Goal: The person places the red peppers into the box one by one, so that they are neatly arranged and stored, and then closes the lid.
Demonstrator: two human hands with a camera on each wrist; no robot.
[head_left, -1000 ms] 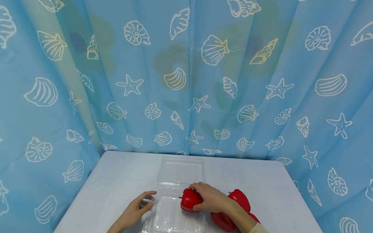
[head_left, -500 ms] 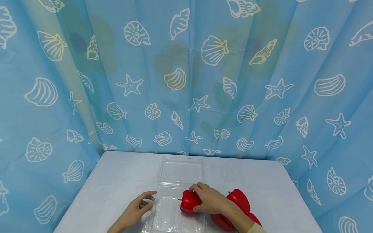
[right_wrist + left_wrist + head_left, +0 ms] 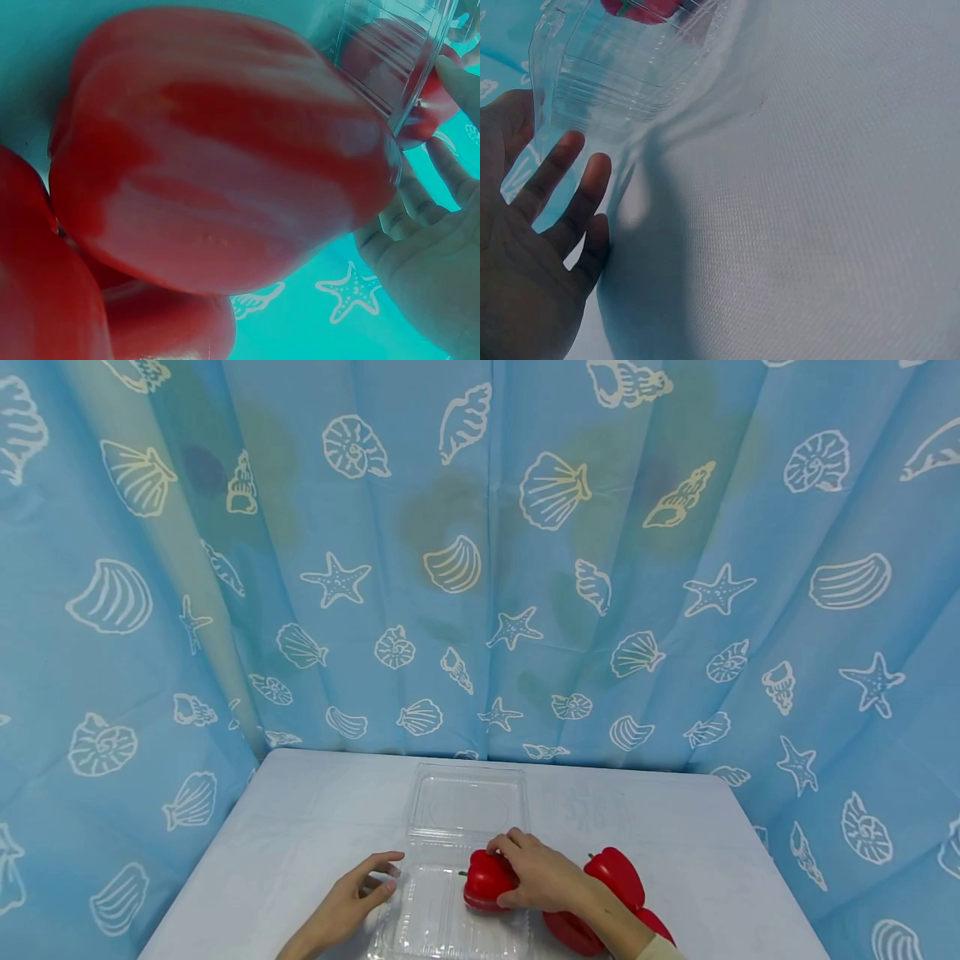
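A red bell pepper (image 3: 486, 880) is inside the right part of the base of a clear plastic clamshell box (image 3: 427, 918). My right hand (image 3: 543, 875) grips it from the right, fingers over its top and thumb low on the near side. Its green stem points left. Through the clear wall in the right wrist view, the same pepper (image 3: 382, 64) shows beside the thumb. At the box's left side my left hand (image 3: 341, 902) hovers with loosely bent fingers and holds nothing. In the left wrist view, its fingertips are close to the box wall (image 3: 604, 97); contact I cannot tell.
Several more red bell peppers (image 3: 617, 875) lie in a cluster right of the box, partly under my right forearm. The box's lid (image 3: 468, 802) lies open toward the back. A white tabletop (image 3: 315, 810) ends at a blue shell-patterned curtain (image 3: 420, 643).
The held pepper and my right hand have shifted slightly left and nearer since a second ago, then stayed almost still. My left hand has not visibly moved.
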